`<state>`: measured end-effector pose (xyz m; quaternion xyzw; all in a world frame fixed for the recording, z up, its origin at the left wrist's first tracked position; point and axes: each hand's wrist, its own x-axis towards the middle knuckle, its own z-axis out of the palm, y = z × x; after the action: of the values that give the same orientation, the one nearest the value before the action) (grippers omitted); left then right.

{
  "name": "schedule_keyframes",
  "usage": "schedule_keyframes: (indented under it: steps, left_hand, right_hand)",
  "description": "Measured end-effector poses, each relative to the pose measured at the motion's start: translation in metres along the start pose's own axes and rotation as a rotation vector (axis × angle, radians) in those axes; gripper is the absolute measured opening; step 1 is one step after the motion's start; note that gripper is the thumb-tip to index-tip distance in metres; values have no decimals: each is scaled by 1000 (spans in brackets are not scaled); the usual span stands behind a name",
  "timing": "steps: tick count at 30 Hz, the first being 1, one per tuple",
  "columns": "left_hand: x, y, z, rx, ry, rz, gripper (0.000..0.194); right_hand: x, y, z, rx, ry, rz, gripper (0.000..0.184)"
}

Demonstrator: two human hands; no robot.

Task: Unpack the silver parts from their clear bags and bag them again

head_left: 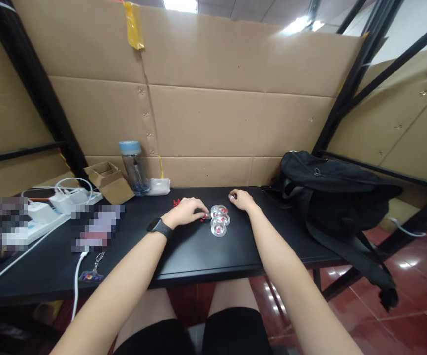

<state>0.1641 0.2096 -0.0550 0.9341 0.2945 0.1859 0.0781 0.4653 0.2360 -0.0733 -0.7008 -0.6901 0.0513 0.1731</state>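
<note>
Several clear round discs with red centres (218,228), which look like suction cups, lie overlapping in a small pile on the black desk (198,251). Just left of the pile, my left hand (186,212) is closed, thumb and fingers pinching a similar clear disc (206,216) with red on it. Beyond the pile to the right, my right hand (243,199) grips another clear disc (232,196) between its fingertips. Small red pieces (177,202) show behind my left hand, partly hidden by it. A dark watch (159,228) is on my left wrist.
A black bag (335,192) rests at the right, its strap hanging over the edge. Back left stand a bottle with a blue lid (135,167), an opened cardboard box (110,182) and a white packet (159,186). Power strips (58,207), cables and a keychain (92,273) lie left.
</note>
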Motion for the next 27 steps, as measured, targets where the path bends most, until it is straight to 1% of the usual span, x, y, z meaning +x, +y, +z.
schedule_keyframes:
  steps: [2,4,9,12,14,16,18,19,20,21,23,27]
  left_hand:
    - [4,10,5,12,-41,22,21]
    - [5,13,8,41,-39,3,20]
    - [3,9,10,103,-67,-82,11]
    - [2,7,11,129,-63,-111,11]
    - [2,5,9,137,-8,-124,14]
    - [2,3,5,101,118,-148,17]
    - [2,1,0,35,274,-186,20]
    - [2,1,-1,7,337,-208,21]
    - [3,1,-3,-5,380,-229,21]
    - [3,2,-3,1,410,-248,21]
    - [3,5,-2,45,450,-277,20]
    - [4,11,4,88,494,-296,18]
  right_hand:
    - [0,0,1,-15,-16,12,39]
    - [0,1,1,-28,-30,28,43]
    - [-2,-2,-2,-32,-32,53,50]
    - [-5,-11,-5,14,32,17,47]
    - [-9,-22,-6,145,84,-101,42]
    - [-16,-38,-5,348,113,-301,43]
    - [-24,-58,-2,533,121,-507,59]
    - [-29,-68,0,602,139,-578,66]
    - [-33,-78,1,648,142,-634,69]
    - [-36,-86,2,682,147,-670,68]
    - [-41,-99,4,704,163,-685,61]
    - [-45,-106,3,659,234,-639,49]
